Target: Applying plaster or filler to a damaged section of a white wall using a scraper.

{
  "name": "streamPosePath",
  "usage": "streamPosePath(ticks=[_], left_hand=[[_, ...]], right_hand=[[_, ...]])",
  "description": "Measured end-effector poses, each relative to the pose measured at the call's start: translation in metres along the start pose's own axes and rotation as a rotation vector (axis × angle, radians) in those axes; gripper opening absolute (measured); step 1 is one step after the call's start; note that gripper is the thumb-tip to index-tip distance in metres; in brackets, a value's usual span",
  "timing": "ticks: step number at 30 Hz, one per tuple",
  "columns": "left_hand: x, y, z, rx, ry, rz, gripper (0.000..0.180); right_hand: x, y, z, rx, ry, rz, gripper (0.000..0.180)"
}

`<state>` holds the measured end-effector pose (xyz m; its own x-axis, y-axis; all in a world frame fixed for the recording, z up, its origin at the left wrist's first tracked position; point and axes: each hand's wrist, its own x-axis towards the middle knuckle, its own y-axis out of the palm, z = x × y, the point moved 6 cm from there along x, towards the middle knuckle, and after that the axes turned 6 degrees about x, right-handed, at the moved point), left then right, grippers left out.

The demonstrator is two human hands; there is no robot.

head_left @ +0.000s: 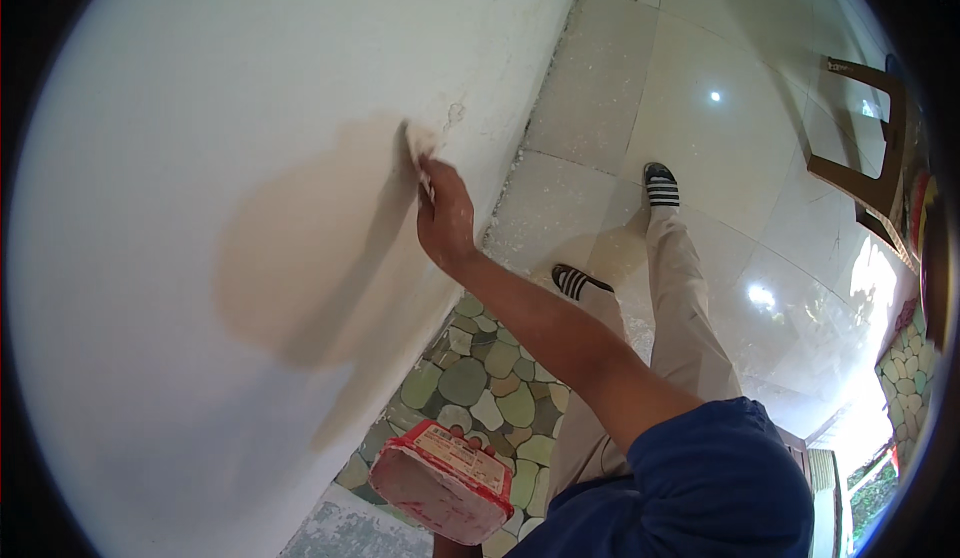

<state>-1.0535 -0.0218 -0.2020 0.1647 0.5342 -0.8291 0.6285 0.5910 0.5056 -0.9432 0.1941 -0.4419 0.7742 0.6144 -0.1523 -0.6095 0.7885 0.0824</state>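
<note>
My right hand (447,220) reaches out to the white wall (200,108), its fingers closed around a putty knife (421,142). The knife's pale, smeared blade lies at the wall surface, just below a small rough patch (456,114). Lower down, my left hand (472,440) grips a red plastic tub (445,478). Its fingertips show over the tub's far side; the rest of the hand is mostly hidden behind it. Whitish paste coats the tub's inside and rim.
Glossy pale floor tiles (700,78) run along the wall's foot. Pebble-patterned flooring (463,382) lies below. My feet stand in striped black slides (662,186). A brown wooden-looking frame (885,183), perhaps a chair, stands at the right. Bright light enters at lower right.
</note>
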Motion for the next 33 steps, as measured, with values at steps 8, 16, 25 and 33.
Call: streamPosePath(ticks=[8,16,25,33], left_hand=[[0.013,0.004,0.015,0.046,-0.105,0.03,0.065],[0.006,-0.036,0.019,0.048,-0.175,0.015,0.065],[0.015,-0.015,0.025,0.109,-0.12,0.055,0.063],[0.003,-0.044,0.018,0.122,-0.179,-0.017,0.063]], right_hand=[[0.0,-0.078,-0.03,0.032,0.061,0.261,0.045],[0.079,-0.06,-0.089,0.275,0.224,0.003,0.035],[0.01,-0.041,-0.036,0.316,0.302,0.271,0.038],[0.061,-0.067,-0.077,0.447,0.53,0.074,0.03]])
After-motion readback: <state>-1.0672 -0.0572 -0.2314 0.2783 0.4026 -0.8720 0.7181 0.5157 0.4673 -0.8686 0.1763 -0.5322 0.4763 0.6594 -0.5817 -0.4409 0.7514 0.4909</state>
